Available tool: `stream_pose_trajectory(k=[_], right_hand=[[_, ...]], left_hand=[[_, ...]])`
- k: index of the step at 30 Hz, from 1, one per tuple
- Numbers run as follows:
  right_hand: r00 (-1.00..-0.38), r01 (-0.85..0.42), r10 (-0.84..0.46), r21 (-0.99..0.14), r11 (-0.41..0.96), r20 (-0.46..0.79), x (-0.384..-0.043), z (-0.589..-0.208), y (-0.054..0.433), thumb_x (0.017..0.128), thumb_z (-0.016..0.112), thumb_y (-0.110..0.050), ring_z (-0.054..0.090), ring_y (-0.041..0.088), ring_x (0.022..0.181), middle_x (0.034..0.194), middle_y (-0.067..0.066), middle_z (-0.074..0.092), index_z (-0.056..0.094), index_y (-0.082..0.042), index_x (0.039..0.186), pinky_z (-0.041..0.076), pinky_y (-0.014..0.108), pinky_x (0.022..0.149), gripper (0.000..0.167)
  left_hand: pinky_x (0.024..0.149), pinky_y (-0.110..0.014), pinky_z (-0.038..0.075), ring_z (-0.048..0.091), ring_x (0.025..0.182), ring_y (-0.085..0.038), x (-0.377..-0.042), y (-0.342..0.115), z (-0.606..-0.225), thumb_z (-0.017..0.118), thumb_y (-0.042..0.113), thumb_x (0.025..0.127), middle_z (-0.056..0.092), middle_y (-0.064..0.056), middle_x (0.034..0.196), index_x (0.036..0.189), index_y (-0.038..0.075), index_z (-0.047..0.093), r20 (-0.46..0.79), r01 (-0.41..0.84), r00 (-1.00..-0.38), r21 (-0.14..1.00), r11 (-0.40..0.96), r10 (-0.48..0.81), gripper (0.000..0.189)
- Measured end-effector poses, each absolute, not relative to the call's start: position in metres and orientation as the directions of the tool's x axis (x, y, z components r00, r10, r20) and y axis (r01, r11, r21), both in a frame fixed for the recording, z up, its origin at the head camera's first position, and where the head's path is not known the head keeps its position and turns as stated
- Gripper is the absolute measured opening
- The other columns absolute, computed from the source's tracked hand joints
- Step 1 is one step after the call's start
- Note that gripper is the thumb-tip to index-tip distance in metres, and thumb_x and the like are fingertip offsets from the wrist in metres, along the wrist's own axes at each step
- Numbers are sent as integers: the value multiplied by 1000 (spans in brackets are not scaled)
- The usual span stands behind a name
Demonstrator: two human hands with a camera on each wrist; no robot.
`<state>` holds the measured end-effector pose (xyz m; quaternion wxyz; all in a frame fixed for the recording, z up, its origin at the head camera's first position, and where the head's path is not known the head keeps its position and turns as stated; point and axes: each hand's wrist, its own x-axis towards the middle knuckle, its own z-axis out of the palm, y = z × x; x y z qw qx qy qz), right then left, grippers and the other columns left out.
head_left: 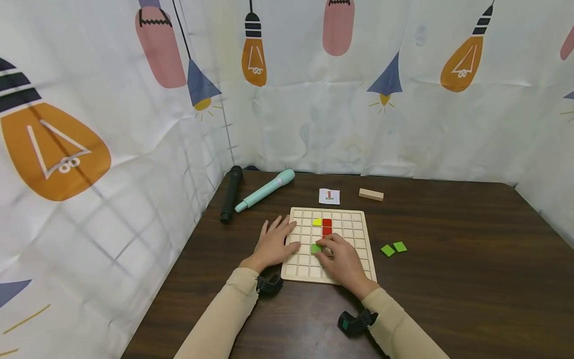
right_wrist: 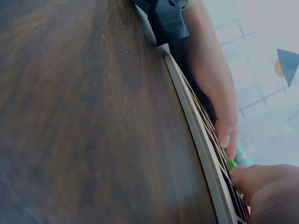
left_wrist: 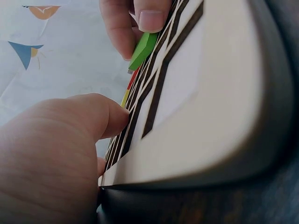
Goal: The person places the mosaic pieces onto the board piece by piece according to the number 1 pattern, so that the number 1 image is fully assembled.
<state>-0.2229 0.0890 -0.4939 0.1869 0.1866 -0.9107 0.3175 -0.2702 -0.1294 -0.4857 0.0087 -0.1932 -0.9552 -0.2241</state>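
A pale wooden grid board lies on the table. The left hand rests along its left edge with fingers spread. Over the board's middle, the right hand pinches a green square tile between thumb and fingers. In the left wrist view that green tile sits tilted at the grid surface. Red tiles run down a column above the right hand, whose fingers partly cover the lowest visible one. Left of the top red tile is a yellow piece with a slanted or rounded corner.
Two loose green tiles lie right of the board. Behind it are a small pattern card and a wooden block. A black microphone-shaped object and a mint-green one lie at the back left. Printed curtains surround the table.
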Motion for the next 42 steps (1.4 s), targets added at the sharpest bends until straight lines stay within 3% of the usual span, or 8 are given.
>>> stream_pose_trajectory(k=[23,34,42], right_hand=[[-860,-470,-220,-547,692,461,-221,-493,92,82,80,-20,63,14,88,101,-2,64,75,-11,106,54,35,75,26],[-797,-515,-146,-532,672,586,-225,-491,114,83,77,-13,61,19,89,93,-1,68,76,-11,99,51,40,77,17],[-844,-424,-93,-551,719,528,-223,-484,137,84,77,-14,63,28,102,103,4,69,76,-10,103,52,50,87,20]], left_hand=[[118,-57,1,14,149,-28,-272,-130,-486,54,47,95,25,-7,160,151,17,41,96,375,-924,427,823,371,64],[118,-57,2,14,149,-29,-271,-130,-486,54,46,96,24,-8,160,151,16,40,87,380,-920,444,812,382,64],[118,-57,1,14,149,-29,-271,-131,-484,54,45,96,24,-7,160,151,16,40,85,378,-920,446,811,382,64]])
